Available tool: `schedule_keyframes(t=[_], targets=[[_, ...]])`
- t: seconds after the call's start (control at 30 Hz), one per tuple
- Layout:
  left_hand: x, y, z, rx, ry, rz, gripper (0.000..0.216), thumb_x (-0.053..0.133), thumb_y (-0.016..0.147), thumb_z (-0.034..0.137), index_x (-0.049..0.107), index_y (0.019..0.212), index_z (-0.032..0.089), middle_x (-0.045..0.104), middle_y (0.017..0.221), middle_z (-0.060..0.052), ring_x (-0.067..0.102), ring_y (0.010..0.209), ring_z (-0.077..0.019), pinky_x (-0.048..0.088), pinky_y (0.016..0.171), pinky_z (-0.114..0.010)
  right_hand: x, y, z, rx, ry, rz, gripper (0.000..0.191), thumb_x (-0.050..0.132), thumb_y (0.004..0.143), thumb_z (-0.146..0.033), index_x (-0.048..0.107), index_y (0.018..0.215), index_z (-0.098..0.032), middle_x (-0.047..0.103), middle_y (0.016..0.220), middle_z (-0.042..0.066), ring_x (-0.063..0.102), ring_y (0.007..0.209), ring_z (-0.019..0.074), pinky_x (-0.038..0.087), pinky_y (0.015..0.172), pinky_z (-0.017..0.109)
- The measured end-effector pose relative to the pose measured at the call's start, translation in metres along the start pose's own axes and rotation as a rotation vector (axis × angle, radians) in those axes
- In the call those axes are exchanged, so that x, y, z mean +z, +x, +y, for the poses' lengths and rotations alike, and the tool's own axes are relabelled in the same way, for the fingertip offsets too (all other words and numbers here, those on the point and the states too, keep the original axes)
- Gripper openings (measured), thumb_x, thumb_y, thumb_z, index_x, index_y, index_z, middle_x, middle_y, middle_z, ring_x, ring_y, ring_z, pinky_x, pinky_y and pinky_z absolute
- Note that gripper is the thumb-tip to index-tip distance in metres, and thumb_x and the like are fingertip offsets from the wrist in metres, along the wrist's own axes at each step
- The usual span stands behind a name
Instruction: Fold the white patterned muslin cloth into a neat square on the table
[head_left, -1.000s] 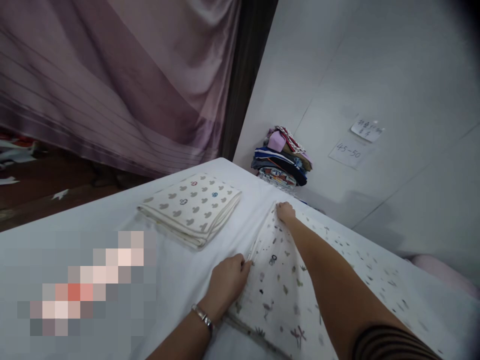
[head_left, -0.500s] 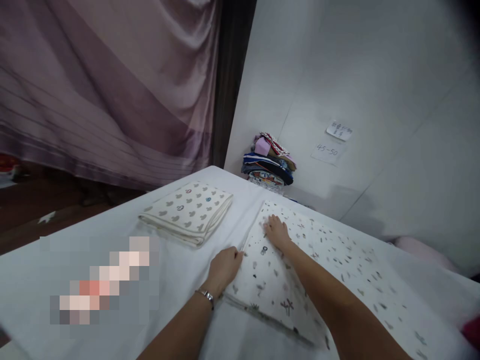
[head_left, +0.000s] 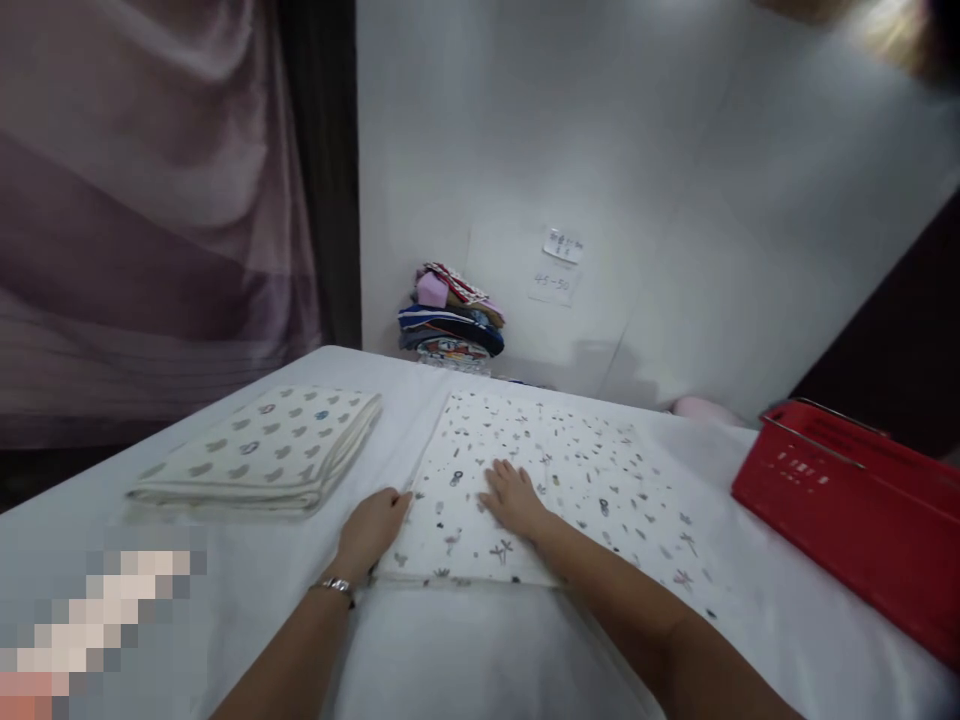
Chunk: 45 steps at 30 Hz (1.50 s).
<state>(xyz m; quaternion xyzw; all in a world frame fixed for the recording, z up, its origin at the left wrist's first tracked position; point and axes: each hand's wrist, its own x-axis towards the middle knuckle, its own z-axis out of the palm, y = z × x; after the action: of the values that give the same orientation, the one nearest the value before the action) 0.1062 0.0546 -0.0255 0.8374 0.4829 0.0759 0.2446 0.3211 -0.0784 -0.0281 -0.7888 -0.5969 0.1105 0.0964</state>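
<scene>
A white cloth with small dark prints [head_left: 585, 470] lies spread flat on the white table [head_left: 465, 650] in front of me. My left hand [head_left: 371, 528], a bracelet at its wrist, rests with curled fingers on the cloth's left edge. My right hand [head_left: 514, 497] lies flat on the cloth with its fingers spread. A folded cream cloth with grey shapes [head_left: 270, 460] sits to the left, apart from both hands.
A red plastic basket [head_left: 847, 510] stands on the table at the right. A pile of folded coloured clothes [head_left: 448, 318] sits against the white wall at the back, under two paper notes [head_left: 559, 262]. A mauve curtain [head_left: 150, 200] hangs at the left.
My right hand has slid back across the printed cloth toward me. The view has swung to the right, bringing the red basket into sight. My left hand stays at the cloth's left edge.
</scene>
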Motion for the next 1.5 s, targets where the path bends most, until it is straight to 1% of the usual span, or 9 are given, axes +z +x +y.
schedule_keyframes(t=[0.13,0.27,0.37,0.53,0.67,0.9,1.07,1.23,1.5], targets=[[-0.001,0.004,0.000,0.002,0.015,-0.008,0.039,0.030,0.085,0.044,0.058,0.078,0.018,0.068,0.093,-0.012,0.061,0.088,-0.0261,0.040,0.070,-0.032,-0.001,-0.032,0.006,0.009,-0.004,0.107,0.065,0.026,0.091,-0.056,0.027,0.144,-0.017,0.011,0.152,0.009,0.002,0.140,0.0234,0.001,0.111,0.046],[-0.003,0.004,0.002,-0.018,0.005,-0.003,0.038,0.032,0.083,0.045,0.058,0.076,0.019,0.068,0.092,-0.012,0.061,0.088,-0.0274,0.041,0.071,-0.033,0.003,-0.052,0.013,0.029,0.044,0.006,0.066,0.024,0.091,-0.058,0.028,0.143,-0.018,0.013,0.152,0.010,0.005,0.140,0.0242,0.005,0.111,0.047],[-0.005,0.003,0.002,-0.023,-0.016,0.007,0.039,0.032,0.082,0.047,0.058,0.073,0.020,0.068,0.088,-0.010,0.061,0.086,-0.0272,0.041,0.070,-0.032,-0.002,-0.063,0.023,0.019,0.071,0.017,0.068,0.023,0.090,-0.060,0.028,0.143,-0.017,0.012,0.152,0.009,0.005,0.140,0.0241,0.006,0.111,0.046],[-0.009,0.003,0.002,-0.015,-0.054,0.004,0.038,0.035,0.080,0.048,0.058,0.068,0.020,0.068,0.085,-0.009,0.061,0.083,-0.0256,0.041,0.072,-0.031,-0.014,-0.095,0.070,0.160,-0.016,0.079,0.070,0.020,0.091,-0.059,0.026,0.145,-0.014,0.011,0.152,0.008,0.004,0.140,0.0244,0.004,0.112,0.045],[-0.009,0.003,0.005,-0.029,-0.044,-0.011,0.038,0.036,0.080,0.048,0.058,0.069,0.020,0.069,0.086,-0.009,0.061,0.085,-0.0262,0.041,0.072,-0.031,-0.006,-0.116,0.107,0.265,-0.073,0.066,0.068,0.019,0.091,-0.057,0.026,0.144,-0.015,0.013,0.152,0.009,0.008,0.139,0.0260,0.009,0.111,0.045],[-0.005,0.001,0.010,-0.036,0.014,0.052,0.041,0.035,0.081,0.049,0.058,0.067,0.019,0.068,0.086,-0.011,0.061,0.084,-0.0268,0.041,0.071,-0.032,0.001,-0.117,0.108,0.247,-0.110,0.097,0.062,0.024,0.091,-0.053,0.034,0.141,-0.017,0.019,0.151,0.009,0.013,0.138,0.0261,0.012,0.110,0.046],[-0.008,-0.007,0.016,-0.090,-0.108,0.030,0.046,0.041,0.077,0.058,0.058,0.062,0.018,0.068,0.082,-0.012,0.061,0.085,-0.0271,0.040,0.072,-0.031,0.007,-0.117,0.113,0.250,-0.137,0.127,0.059,0.028,0.091,-0.051,0.039,0.138,-0.018,0.023,0.149,0.009,0.016,0.138,0.0263,0.013,0.110,0.046],[-0.008,-0.019,0.020,-0.144,-0.205,0.034,0.033,0.054,0.071,0.049,0.061,0.069,0.017,0.066,0.076,-0.006,0.060,0.076,-0.0213,0.040,0.063,-0.027,0.015,-0.118,0.119,0.226,-0.129,0.159,0.059,0.029,0.089,-0.052,0.041,0.137,-0.021,0.025,0.149,0.007,0.017,0.138,0.0263,0.014,0.110,0.047],[-0.005,-0.037,0.018,-0.220,-0.432,0.046,0.029,0.055,0.070,0.043,0.060,0.068,0.015,0.060,0.067,-0.002,0.055,0.068,-0.0174,0.039,0.059,-0.026,0.000,-0.101,0.117,0.121,0.183,0.170,0.054,0.037,0.085,-0.045,0.052,0.130,-0.020,0.035,0.144,0.006,0.023,0.136,0.0239,0.024,0.110,0.044]])
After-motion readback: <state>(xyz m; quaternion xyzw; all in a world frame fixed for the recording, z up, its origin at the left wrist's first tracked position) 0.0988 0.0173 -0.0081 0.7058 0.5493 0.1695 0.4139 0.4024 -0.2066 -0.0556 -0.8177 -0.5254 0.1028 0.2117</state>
